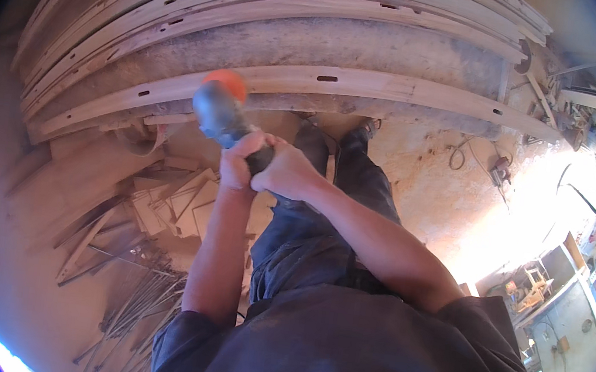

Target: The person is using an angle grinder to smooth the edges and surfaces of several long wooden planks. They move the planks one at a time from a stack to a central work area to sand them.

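An angle grinder [216,110] with a grey-blue head and an orange disc [230,83] is held out in front of me, its head slightly blurred. Around the dark rear of its body my left hand [239,162] is closed, the thumb side toward the head. My right hand [287,168] grips the same dark body from the right, pressed against the left. The disc overlaps a long pale wooden board [413,92] that has slots cut in it. Whether disc and wood touch, I cannot tell.
More long slotted boards [275,8] are stacked beyond. Wood offcuts [176,204] and thin rods [136,322] lie at the left. A corded tool [501,170] rests on the dusty floor at the right, near bright sunlight. My feet stand close to the board.
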`<control>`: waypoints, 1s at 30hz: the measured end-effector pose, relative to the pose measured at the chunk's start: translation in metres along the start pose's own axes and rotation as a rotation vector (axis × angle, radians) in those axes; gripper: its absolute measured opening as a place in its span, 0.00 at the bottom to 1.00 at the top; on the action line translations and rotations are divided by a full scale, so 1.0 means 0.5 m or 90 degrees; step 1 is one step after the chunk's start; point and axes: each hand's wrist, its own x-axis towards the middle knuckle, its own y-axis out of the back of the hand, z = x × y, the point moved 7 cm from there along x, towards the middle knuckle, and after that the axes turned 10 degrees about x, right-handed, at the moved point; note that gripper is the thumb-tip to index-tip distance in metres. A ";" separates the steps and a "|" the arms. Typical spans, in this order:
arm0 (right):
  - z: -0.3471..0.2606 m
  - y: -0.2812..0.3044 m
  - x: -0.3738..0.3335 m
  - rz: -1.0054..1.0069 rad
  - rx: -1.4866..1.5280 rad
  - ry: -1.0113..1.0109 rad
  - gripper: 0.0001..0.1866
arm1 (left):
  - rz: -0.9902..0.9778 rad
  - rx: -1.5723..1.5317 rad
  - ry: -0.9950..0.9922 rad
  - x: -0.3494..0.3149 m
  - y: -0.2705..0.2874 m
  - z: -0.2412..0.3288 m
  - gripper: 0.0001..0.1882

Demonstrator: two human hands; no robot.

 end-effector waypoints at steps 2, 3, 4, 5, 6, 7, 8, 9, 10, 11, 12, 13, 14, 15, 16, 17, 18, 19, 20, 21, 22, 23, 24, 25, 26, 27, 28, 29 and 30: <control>0.016 0.063 -0.059 -0.014 0.090 -0.039 0.30 | 0.083 0.113 -0.024 0.025 0.017 -0.092 0.10; 0.037 0.123 -0.097 0.031 0.068 -0.063 0.30 | 0.044 0.174 -0.041 0.017 -0.067 -0.109 0.11; 0.061 0.184 -0.141 0.069 0.043 -0.086 0.29 | 0.012 0.234 -0.063 0.000 -0.160 -0.128 0.12; 0.127 0.236 -0.179 0.084 0.112 -0.097 0.27 | -0.024 0.270 -0.056 0.001 -0.211 -0.180 0.12; 0.185 0.276 -0.213 0.105 0.182 -0.109 0.25 | -0.065 0.306 -0.046 0.006 -0.254 -0.229 0.11; 0.182 0.293 -0.238 0.115 0.211 -0.121 0.24 | -0.086 0.321 -0.017 0.009 -0.287 -0.254 0.12; 0.171 0.305 -0.265 0.129 0.251 -0.131 0.24 | -0.111 0.346 0.015 0.007 -0.318 -0.271 0.13; 0.168 0.314 -0.280 0.141 0.291 -0.142 0.23 | -0.133 0.371 0.048 0.004 -0.338 -0.284 0.13; 0.168 0.315 -0.271 0.127 0.247 -0.115 0.23 | -0.123 0.381 0.019 0.005 -0.331 -0.275 0.13; 0.176 0.303 -0.254 0.124 0.217 -0.086 0.23 | -0.123 0.404 -0.002 0.003 -0.309 -0.252 0.12; 0.178 0.285 -0.226 0.116 0.190 -0.055 0.23 | -0.119 0.430 -0.026 0.006 -0.279 -0.225 0.11; 0.150 0.259 -0.194 0.089 0.141 -0.013 0.25 | -0.061 0.384 -0.064 0.011 -0.234 -0.200 0.11; 0.111 0.230 -0.160 0.059 0.091 0.030 0.26 | 0.000 0.338 -0.103 0.011 -0.191 -0.174 0.12; 0.092 0.202 -0.122 0.027 0.063 0.010 0.29 | -0.007 0.262 -0.072 0.018 -0.171 -0.167 0.11; 0.077 0.187 -0.101 -0.010 0.036 -0.010 0.32 | -0.009 0.187 -0.039 0.022 -0.154 -0.158 0.11; 0.062 0.202 -0.102 0.002 0.031 -0.022 0.33 | -0.005 0.113 -0.013 0.026 -0.148 -0.148 0.11; 0.045 0.216 -0.105 0.014 0.024 -0.034 0.34 | -0.002 0.038 0.011 0.028 -0.160 -0.147 0.12; 0.040 0.240 -0.111 0.028 0.019 -0.045 0.35 | -0.016 0.063 0.003 0.033 -0.191 -0.152 0.08; 0.053 0.272 -0.122 0.042 0.036 -0.032 0.34 | -0.022 0.103 0.015 0.039 -0.218 -0.175 0.08; 0.079 0.314 -0.143 0.053 0.052 -0.021 0.34 | -0.024 0.140 0.027 0.045 -0.249 -0.216 0.07; 0.107 0.362 -0.169 0.065 0.068 -0.010 0.33 | -0.026 0.178 0.040 0.052 -0.283 -0.261 0.06; 0.118 0.421 -0.207 0.079 0.090 -0.021 0.32 | -0.030 0.236 0.006 0.060 -0.335 -0.303 0.05; 0.133 0.481 -0.251 0.089 0.110 -0.032 0.32 | -0.031 0.292 -0.029 0.058 -0.394 -0.350 0.04; 0.184 0.542 -0.291 0.115 0.151 -0.038 0.29 | -0.069 0.271 -0.021 0.036 -0.497 -0.375 0.05; 0.228 0.590 -0.325 0.128 0.185 -0.043 0.27 | -0.091 0.333 -0.022 0.041 -0.541 -0.426 0.09; 0.246 0.637 -0.365 0.139 0.242 -0.083 0.23 | -0.120 0.350 -0.005 0.043 -0.601 -0.462 0.10; 0.252 0.667 -0.394 0.144 0.296 -0.123 0.20 | -0.144 0.366 0.009 0.041 -0.650 -0.481 0.12; 0.260 0.689 -0.408 0.173 0.295 -0.124 0.19 | -0.147 0.390 0.016 0.047 -0.678 -0.497 0.11; 0.265 0.706 -0.418 0.200 0.293 -0.125 0.18 | -0.147 0.413 0.022 0.052 -0.697 -0.507 0.11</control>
